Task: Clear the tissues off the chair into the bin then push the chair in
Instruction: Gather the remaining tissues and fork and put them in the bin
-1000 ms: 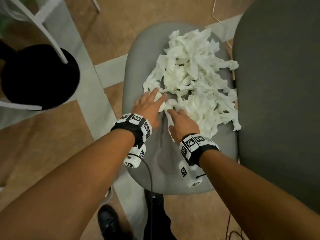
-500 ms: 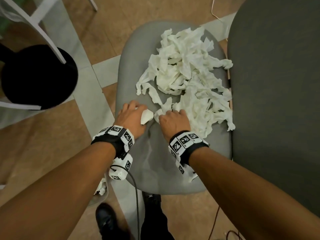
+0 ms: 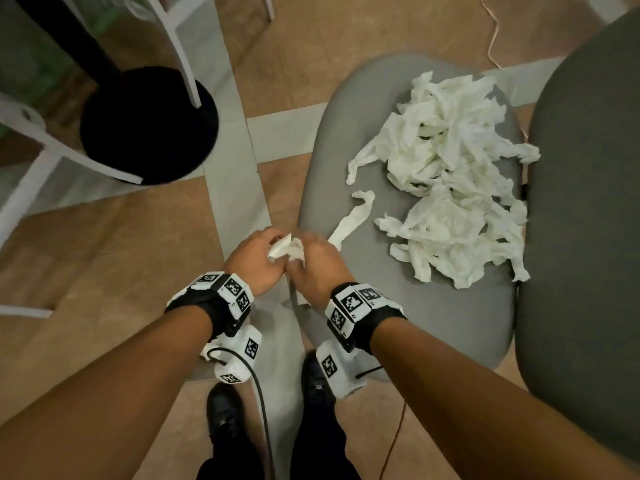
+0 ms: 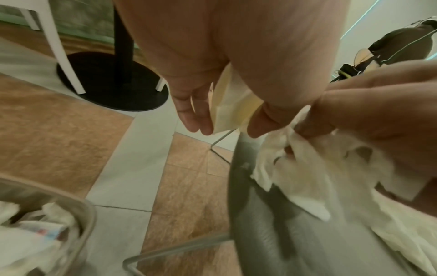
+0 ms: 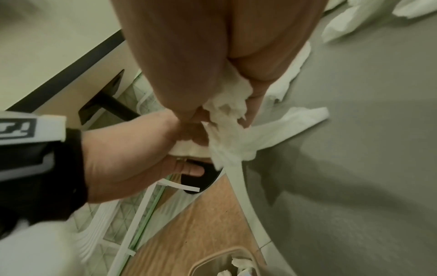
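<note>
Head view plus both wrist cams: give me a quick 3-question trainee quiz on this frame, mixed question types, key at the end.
1. True or false: the chair seat has been fully cleared of tissues.
2. Multiple choice: where is the bin relative to the chair? A) on the seat B) on the floor by the seat's edge, below the hands C) behind the backrest
3. Short answer: what are the left hand and the right hand doing?

Key
1. False: a large tissue pile and a loose strip lie on the seat.
2. B; it already holds tissues.
3. Both grip a small tissue wad together at the seat's edge.
</note>
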### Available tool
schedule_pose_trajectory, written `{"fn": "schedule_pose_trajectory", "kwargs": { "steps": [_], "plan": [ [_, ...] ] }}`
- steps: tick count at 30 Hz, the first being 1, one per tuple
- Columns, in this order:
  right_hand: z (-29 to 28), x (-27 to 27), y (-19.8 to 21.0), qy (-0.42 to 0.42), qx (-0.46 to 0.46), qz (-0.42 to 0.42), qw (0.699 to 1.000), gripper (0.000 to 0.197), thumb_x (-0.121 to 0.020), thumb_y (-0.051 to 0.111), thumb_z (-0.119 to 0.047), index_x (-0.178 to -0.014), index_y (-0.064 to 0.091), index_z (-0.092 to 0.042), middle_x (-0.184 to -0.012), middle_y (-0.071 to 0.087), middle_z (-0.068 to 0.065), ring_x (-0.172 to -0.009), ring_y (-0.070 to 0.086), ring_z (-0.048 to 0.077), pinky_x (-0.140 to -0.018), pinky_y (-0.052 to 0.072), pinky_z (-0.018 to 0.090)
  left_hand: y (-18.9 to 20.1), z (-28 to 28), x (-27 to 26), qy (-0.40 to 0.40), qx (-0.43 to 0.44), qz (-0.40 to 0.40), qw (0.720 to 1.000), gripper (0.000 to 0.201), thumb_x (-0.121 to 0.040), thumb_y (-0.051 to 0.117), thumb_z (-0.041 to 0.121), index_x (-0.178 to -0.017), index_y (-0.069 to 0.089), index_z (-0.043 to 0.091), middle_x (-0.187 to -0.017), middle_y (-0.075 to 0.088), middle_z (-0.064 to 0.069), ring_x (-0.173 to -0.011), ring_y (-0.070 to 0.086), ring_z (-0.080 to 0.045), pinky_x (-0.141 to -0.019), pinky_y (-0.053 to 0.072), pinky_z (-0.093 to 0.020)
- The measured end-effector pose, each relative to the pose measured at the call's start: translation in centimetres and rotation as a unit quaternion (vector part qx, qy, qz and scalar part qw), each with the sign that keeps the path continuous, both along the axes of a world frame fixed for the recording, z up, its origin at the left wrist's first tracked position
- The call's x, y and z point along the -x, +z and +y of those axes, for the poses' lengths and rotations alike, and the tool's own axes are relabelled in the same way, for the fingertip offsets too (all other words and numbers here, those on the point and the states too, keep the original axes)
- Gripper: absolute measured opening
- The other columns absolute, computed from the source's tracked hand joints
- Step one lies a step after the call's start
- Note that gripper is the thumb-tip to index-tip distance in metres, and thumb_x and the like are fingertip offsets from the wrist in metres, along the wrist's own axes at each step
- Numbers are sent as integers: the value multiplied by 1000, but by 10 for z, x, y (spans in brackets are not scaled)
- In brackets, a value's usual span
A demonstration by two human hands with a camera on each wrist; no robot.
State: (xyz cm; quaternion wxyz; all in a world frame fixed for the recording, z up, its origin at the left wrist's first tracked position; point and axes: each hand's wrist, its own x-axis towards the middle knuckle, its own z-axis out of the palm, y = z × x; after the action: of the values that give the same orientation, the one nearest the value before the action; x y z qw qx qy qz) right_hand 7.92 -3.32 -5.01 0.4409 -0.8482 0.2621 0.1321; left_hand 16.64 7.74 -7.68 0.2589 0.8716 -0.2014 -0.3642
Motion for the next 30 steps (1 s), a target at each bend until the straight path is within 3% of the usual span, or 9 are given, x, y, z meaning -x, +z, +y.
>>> {"fn": "schedule_pose_trajectory", "kwargs": {
  "steps": [3,5,7,9,14,18,23,27,30],
  "plan": [
    [-7,-12,-8,-14,101,13,995,32,-90,55,-5,-121,64,-10,-132,42,14,-100,61,34,-92,51,36,-10,34,3,18,-7,25,999,53,-66,56,35,-120,57,31,-111,62,0,-95,63,-24,-86,53,-41],
    [-29,-18,-14,-58,175,54,981,35,-89,53,1,-120,65,-10,-148,28,16,-111,59,35,-99,49,35,-16,59,1,32,-10,36,999,52,-66,55,34,-117,56,31,-108,63,-1,-89,63,-24,-82,55,-41],
    [-49,-22,-17,-73,205,142,966,36,-90,49,-1,-121,64,-11,-146,37,22,-130,47,35,-106,42,33,-24,80,-3,40,-14,43,998,50,-65,54,34,-115,56,31,-103,64,-2,-84,65,-25,-77,56,-40],
    [-51,-30,-18,-69,205,198,956,35,-92,49,-7,-124,61,-11,-135,54,20,-128,48,36,-102,42,31,-28,96,-9,54,-15,49,997,48,-67,54,32,-115,56,30,-102,64,-3,-83,65,-27,-76,56,-38],
    [34,-58,-24,-62,92,175,978,38,-92,55,-14,-129,62,-11,-127,65,12,-115,62,32,-84,44,24,-34,124,-20,130,-2,53,990,44,-81,64,14,-124,56,19,-107,67,-4,-91,64,-27,-79,52,-34],
    [115,-60,-43,-70,-14,190,979,38,-94,55,-20,-132,58,-15,-132,60,9,-120,58,29,-91,41,22,-53,170,-21,188,-41,75,978,43,-84,65,21,-125,53,18,-105,67,-4,-86,61,-23,-70,42,-25],
    [186,-51,-98,43,-47,264,962,26,-86,59,-30,-109,63,-17,-103,66,7,-100,66,30,-80,51,30,-102,240,-5,200,-103,100,969,47,-84,71,31,-128,57,19,-115,69,-4,-102,65,-27,-74,40,-24],
    [213,-40,-147,87,-29,310,946,43,-92,59,-26,-133,56,-14,-135,59,10,-120,59,30,-93,47,29,-151,265,20,171,-145,125,966,41,-80,72,39,-117,63,22,-113,70,-6,-98,65,-31,-70,40,-26],
    [228,-37,-178,97,-32,304,947,44,-95,56,-24,-137,52,-15,-138,56,8,-124,55,28,-101,46,32,-183,269,31,186,-140,139,963,44,-81,70,36,-120,58,22,-115,68,-6,-99,65,-31,-69,40,-27]
  ]
}}
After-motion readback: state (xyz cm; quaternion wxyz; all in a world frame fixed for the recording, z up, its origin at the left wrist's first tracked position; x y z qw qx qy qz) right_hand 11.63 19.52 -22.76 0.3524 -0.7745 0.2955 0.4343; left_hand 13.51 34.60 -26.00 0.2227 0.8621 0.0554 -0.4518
